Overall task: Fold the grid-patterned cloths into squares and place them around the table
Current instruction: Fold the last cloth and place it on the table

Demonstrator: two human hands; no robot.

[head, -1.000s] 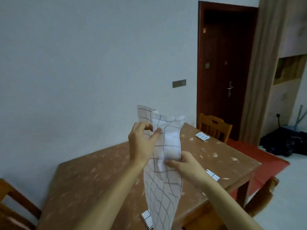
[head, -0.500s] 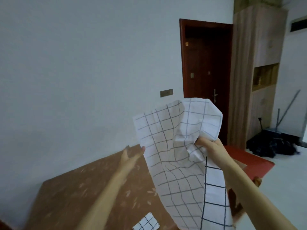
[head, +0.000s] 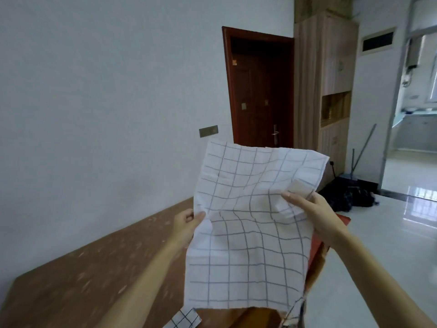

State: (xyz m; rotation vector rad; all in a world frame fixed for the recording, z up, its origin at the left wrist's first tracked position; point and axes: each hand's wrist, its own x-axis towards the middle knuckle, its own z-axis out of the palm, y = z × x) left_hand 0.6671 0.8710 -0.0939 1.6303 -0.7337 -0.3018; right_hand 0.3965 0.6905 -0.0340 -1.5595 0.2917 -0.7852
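2 hands pinch 1 spread cloth (head: 250,216): left hand (head: 185,224), right hand (head: 312,211); 1 folded cloth (head: 184,319) on table (head: 78,268).

A dark wooden door (head: 260,91) beside a tall cabinet (head: 331,86)

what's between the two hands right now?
Head view: only the grid-patterned cloth spans the stretch, held up spread open. The left hand pinches its left edge, the right hand grips its right side.

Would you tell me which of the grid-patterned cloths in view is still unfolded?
The large cloth held up between left hand and right hand; the small cloth on the table is already folded.
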